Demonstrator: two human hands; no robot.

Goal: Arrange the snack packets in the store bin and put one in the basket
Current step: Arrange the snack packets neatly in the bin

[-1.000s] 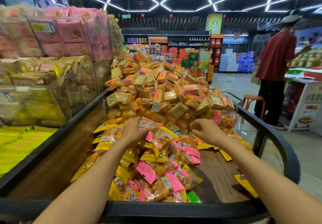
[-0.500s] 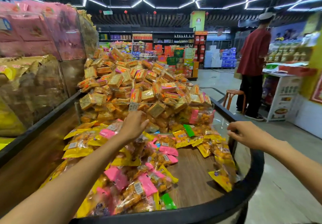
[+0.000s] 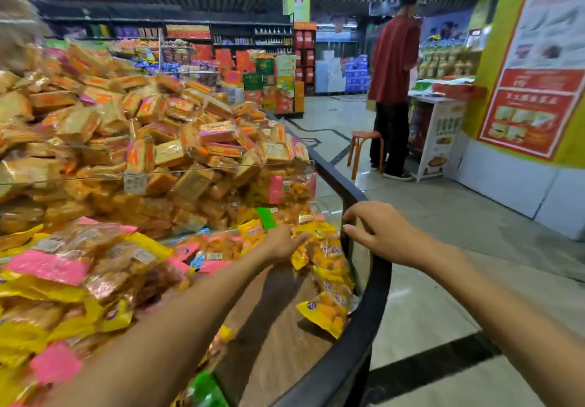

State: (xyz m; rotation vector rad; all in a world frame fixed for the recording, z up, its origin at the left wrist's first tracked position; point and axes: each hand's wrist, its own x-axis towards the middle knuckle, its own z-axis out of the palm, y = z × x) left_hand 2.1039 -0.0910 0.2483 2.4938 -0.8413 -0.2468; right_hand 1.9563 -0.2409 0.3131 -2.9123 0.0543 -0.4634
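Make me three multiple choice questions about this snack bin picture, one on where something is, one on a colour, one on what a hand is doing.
1. Where is the right hand?
A. Over the bin's black rim
B. Deep in the orange packet heap
C. On the stool

2. What colour is the stool on the shop floor?
A. Blue
B. Orange
C. White

3. What is the left hand doing?
A. Hanging idle outside the bin
B. Reaching onto the yellow snack packets
C. Holding a basket

Key: 1 A, the hand hovers at the rim's curved right edge with loosely curled fingers holding nothing. 2 B, its seat and legs are orange. 3 B, the hand lies on the packets by the rim; whether it grips one is unclear.
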